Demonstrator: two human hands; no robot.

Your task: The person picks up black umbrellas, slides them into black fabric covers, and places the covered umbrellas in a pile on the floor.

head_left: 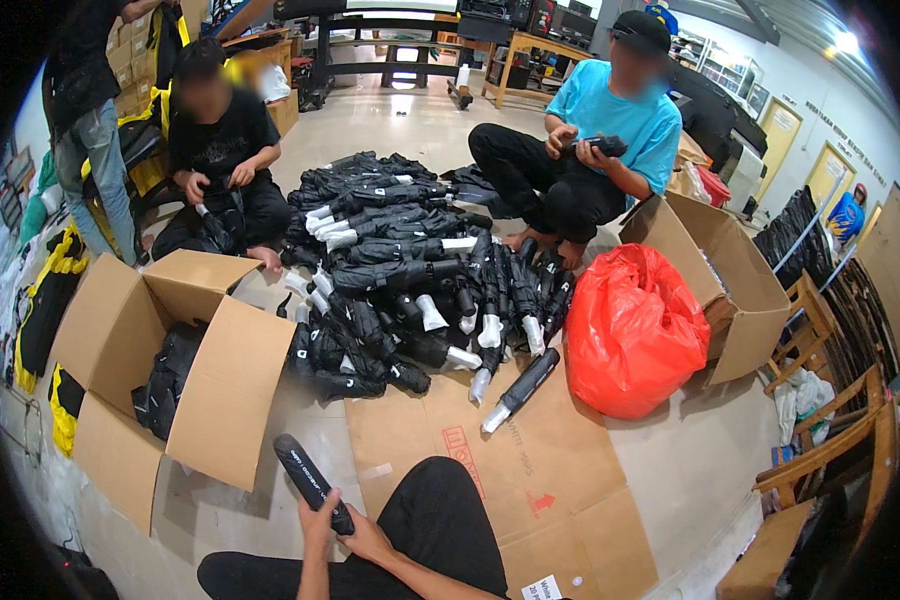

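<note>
left hand (316, 522) and right hand (369, 540) grip the near end of a black folded umbrella (306, 468)! beyond them, a dark heap (395, 255); open carton (222, 400) ahead-left, red bag (638, 335) ahead-right!

left hand (318, 518): closed in grip | right hand (368, 541): closed too, just beside left, slightly lower | left forearm (314, 572): near upright | right forearm (420, 574): slanting up-left | legs (448, 510): folded, black trousers, seated pose

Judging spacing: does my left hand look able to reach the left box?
Probably yes, leaning: nothing tall separates the left hand from the left box, though that hand holds a black pouch.
</note>
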